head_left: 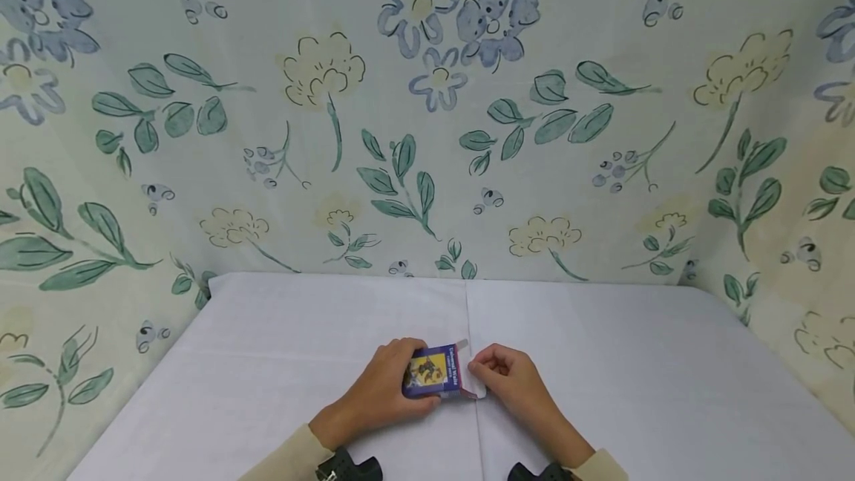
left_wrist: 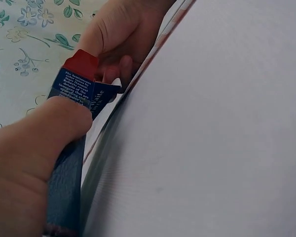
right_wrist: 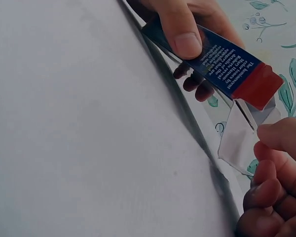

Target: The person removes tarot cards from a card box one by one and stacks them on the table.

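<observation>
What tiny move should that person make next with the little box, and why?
I'd suggest the right hand feel slightly into the box: the left hand grips it, its white-lined flap and red flap stand open, and the right thumb is at the opening. I can't tell whether anything is inside.

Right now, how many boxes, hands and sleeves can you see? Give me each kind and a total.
Boxes: 1, the blue box
Hands: 2, left hand and right hand
Sleeves: 2, left sleeve and right sleeve
Total: 5
</observation>
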A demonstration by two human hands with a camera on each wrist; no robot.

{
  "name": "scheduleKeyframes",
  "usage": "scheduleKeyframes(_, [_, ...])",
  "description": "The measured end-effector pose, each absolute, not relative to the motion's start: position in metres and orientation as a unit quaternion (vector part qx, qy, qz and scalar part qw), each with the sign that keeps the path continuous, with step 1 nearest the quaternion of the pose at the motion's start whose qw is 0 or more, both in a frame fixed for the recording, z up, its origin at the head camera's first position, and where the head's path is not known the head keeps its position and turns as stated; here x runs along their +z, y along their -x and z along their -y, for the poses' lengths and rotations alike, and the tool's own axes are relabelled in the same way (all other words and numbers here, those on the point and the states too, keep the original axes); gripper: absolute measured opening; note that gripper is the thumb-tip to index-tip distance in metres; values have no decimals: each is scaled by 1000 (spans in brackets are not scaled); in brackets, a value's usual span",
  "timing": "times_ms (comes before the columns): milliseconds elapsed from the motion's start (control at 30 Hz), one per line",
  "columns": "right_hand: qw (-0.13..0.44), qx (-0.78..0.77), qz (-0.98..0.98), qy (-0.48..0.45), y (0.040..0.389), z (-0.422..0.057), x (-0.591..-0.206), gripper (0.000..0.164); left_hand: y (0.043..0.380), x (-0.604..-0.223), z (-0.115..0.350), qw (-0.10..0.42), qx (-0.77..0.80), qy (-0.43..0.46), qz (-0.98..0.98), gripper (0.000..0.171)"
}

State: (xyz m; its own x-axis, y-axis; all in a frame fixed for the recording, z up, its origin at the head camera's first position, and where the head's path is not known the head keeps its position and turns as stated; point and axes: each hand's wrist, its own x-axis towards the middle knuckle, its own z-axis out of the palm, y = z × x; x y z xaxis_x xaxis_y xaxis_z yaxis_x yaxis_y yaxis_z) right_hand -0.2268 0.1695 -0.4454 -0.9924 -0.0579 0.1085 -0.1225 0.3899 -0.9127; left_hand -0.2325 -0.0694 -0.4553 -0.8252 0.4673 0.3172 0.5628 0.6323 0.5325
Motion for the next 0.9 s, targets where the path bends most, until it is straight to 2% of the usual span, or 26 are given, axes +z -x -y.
scheduleKeyframes(400, [10, 531, 845, -64, 222, -169, -443, 21, 230, -453, 70, 64, -334, 308, 889, 78])
scheduleKeyframes(900, [21, 499, 863, -78, 224, -166, -444, 19, 230, -453, 70, 71, -330, 308, 889, 80])
